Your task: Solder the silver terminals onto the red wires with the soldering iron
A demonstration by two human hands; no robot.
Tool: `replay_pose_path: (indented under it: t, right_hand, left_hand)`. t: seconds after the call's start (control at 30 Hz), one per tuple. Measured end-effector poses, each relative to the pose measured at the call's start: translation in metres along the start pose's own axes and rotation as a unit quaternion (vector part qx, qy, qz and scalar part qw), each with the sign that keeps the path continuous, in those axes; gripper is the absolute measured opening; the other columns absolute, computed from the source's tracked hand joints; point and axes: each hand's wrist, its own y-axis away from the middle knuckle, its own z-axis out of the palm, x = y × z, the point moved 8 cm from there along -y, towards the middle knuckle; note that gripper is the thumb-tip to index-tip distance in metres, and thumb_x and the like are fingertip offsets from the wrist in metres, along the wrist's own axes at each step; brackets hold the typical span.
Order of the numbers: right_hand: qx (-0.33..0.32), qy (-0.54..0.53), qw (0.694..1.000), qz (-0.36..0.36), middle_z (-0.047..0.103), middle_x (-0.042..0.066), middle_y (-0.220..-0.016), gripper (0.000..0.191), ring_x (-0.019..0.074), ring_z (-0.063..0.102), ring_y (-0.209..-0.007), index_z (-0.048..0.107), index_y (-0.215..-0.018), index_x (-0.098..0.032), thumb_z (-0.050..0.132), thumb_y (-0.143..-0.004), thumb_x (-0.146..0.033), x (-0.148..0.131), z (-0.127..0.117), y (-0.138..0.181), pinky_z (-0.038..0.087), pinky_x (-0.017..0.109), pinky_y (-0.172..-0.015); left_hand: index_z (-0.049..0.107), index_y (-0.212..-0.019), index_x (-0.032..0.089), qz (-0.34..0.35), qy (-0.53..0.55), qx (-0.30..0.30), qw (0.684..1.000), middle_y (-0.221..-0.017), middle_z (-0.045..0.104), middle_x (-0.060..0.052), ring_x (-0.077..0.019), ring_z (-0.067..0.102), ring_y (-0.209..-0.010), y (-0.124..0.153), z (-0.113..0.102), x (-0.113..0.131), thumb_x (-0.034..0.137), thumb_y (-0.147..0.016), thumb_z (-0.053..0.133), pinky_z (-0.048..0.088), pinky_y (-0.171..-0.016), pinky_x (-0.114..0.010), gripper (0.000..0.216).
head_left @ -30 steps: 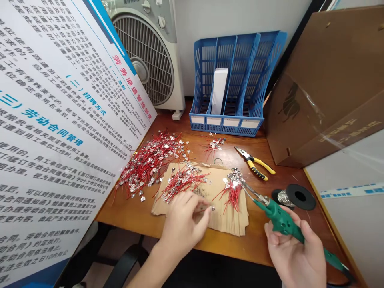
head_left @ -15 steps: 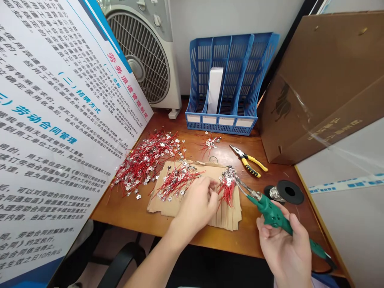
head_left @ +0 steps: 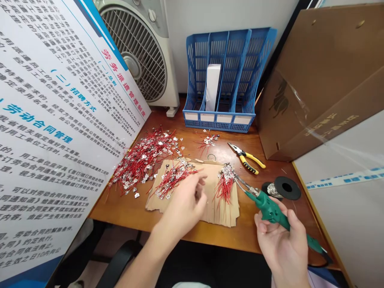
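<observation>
My right hand (head_left: 283,248) grips a green soldering iron (head_left: 271,210) whose metal tip points up-left toward a bundle of red wires with metal tabs (head_left: 225,182). That bundle lies on a sheet of cardboard (head_left: 220,210). My left hand (head_left: 183,206) hovers over the cardboard with its fingers curled and apart; whether it holds anything I cannot make out. It is between a second wire bundle (head_left: 174,178) and the right bundle. A large heap of the same red wires (head_left: 141,160) lies on the wooden desk (head_left: 126,210) to the left.
Yellow-handled pliers (head_left: 247,158) and a black solder spool (head_left: 282,188) lie to the right. At the back stand a blue file rack (head_left: 228,76) and a fan (head_left: 141,52). A printed board (head_left: 54,120) leans at left, a cardboard box (head_left: 324,80) at right.
My left hand reached right to the red wire bundle by the iron's tip, then drew back left to the middle of the cardboard. The right hand kept the iron nearly still.
</observation>
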Motion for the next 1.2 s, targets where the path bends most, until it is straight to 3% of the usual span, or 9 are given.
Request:
replay_pose_path:
  t: [0.07, 0.17, 0.3, 0.4, 0.6, 0.73, 0.87, 1.0, 1.2]
  right_hand:
    - [0.009, -0.006, 1.000, 0.016, 0.084, 0.005, -0.090, 0.045, 0.0142, 0.058, -0.056, 0.088, -0.098, -0.026, 0.101, -0.075, -0.062, 0.002, 0.000, 0.001, 0.048, 0.027, -0.045]
    - [0.014, -0.009, 0.999, 0.034, 0.082, 0.004, -0.088, 0.045, 0.0136, 0.057, -0.054, 0.088, -0.099, -0.027, 0.100, -0.074, -0.063, 0.004, 0.000, 0.003, 0.050, 0.027, -0.046]
    - [0.018, -0.004, 0.999, 0.036, 0.083, 0.005, -0.090, 0.046, 0.0142, 0.058, -0.055, 0.088, -0.099, -0.027, 0.101, -0.073, -0.062, 0.005, -0.005, 0.002, 0.051, 0.028, -0.046]
    - [-0.019, 0.010, 0.999, 0.035, 0.084, 0.006, -0.092, 0.043, 0.0150, 0.059, -0.054, 0.088, -0.102, -0.027, 0.100, -0.076, -0.060, 0.008, -0.010, -0.003, 0.054, 0.030, -0.048]
    - [-0.062, 0.019, 0.997, 0.032, 0.084, 0.008, -0.094, 0.041, 0.0199, 0.069, -0.063, 0.090, -0.109, -0.028, 0.099, -0.080, -0.057, 0.011, -0.012, -0.003, 0.056, 0.030, -0.049]
    - [-0.044, 0.026, 0.999, 0.007, 0.083, 0.006, -0.089, 0.040, 0.0178, 0.067, -0.058, 0.091, -0.106, -0.028, 0.098, -0.080, -0.058, 0.005, -0.005, 0.002, 0.055, 0.028, -0.046]
    - [-0.073, 0.041, 0.996, -0.002, 0.082, 0.007, -0.084, 0.041, 0.0183, 0.068, -0.058, 0.092, -0.103, -0.027, 0.102, -0.076, -0.056, 0.004, 0.003, 0.003, 0.055, 0.027, -0.045]
    - [-0.094, 0.068, 0.993, -0.021, 0.082, 0.010, -0.083, 0.040, 0.0173, 0.066, -0.054, 0.094, -0.104, -0.024, 0.100, -0.081, -0.056, 0.001, 0.008, 0.009, 0.056, 0.028, -0.045]
    - [-0.119, 0.111, 0.987, -0.012, 0.081, 0.012, -0.089, 0.034, 0.0187, 0.067, -0.062, 0.092, -0.112, -0.021, 0.094, -0.091, -0.047, 0.003, 0.017, 0.023, 0.055, 0.029, -0.051]
  left_hand:
    - [0.076, -0.111, 0.021, 0.001, -0.072, -0.021, 0.997, -0.107, 0.078, -0.010, -0.0278, 0.077, -0.100, 0.013, -0.013, -0.006, 0.023, -0.105, 0.065, 0.063, -0.090, -0.042, 0.013]
    - [0.076, -0.101, 0.022, -0.016, -0.116, -0.042, 0.992, -0.098, 0.076, -0.006, -0.0282, 0.075, -0.096, 0.028, -0.019, -0.018, 0.024, -0.100, 0.075, 0.060, -0.085, -0.039, 0.002]
    - [0.076, -0.096, 0.022, -0.030, -0.140, -0.040, 0.989, -0.093, 0.075, -0.005, -0.0274, 0.074, -0.093, 0.034, -0.012, -0.030, 0.018, -0.098, 0.077, 0.056, -0.081, -0.036, 0.005]
    - [0.074, -0.090, 0.022, -0.032, -0.156, -0.051, 0.986, -0.091, 0.076, -0.005, -0.0275, 0.073, -0.091, 0.034, -0.006, -0.034, 0.018, -0.103, 0.073, 0.053, -0.080, -0.036, 0.013]
    - [0.071, -0.095, 0.022, -0.029, -0.193, -0.067, 0.979, -0.100, 0.080, -0.007, -0.0296, 0.075, -0.096, 0.036, -0.010, -0.031, 0.020, -0.109, 0.068, 0.054, -0.086, -0.039, 0.014]
    - [0.070, -0.098, 0.023, -0.019, -0.212, -0.086, 0.973, -0.092, 0.079, -0.005, -0.0283, 0.076, -0.088, 0.034, -0.012, -0.029, 0.018, -0.109, 0.066, 0.052, -0.079, -0.036, 0.013]
    - [0.070, -0.097, 0.023, -0.017, -0.147, -0.097, 0.984, -0.091, 0.079, -0.002, -0.0234, 0.075, -0.082, 0.031, -0.014, -0.030, 0.016, -0.105, 0.067, 0.052, -0.073, -0.031, 0.012]
    - [0.074, -0.098, 0.022, -0.031, -0.077, -0.085, 0.993, -0.094, 0.079, -0.003, -0.0193, 0.075, -0.078, 0.032, -0.019, -0.036, 0.014, -0.102, 0.068, 0.057, -0.072, -0.028, 0.010]
    - [0.078, -0.101, 0.021, -0.024, -0.062, -0.055, 0.996, -0.095, 0.079, -0.005, -0.0189, 0.074, -0.078, 0.035, -0.026, -0.038, 0.018, -0.103, 0.066, 0.061, -0.075, -0.030, 0.013]
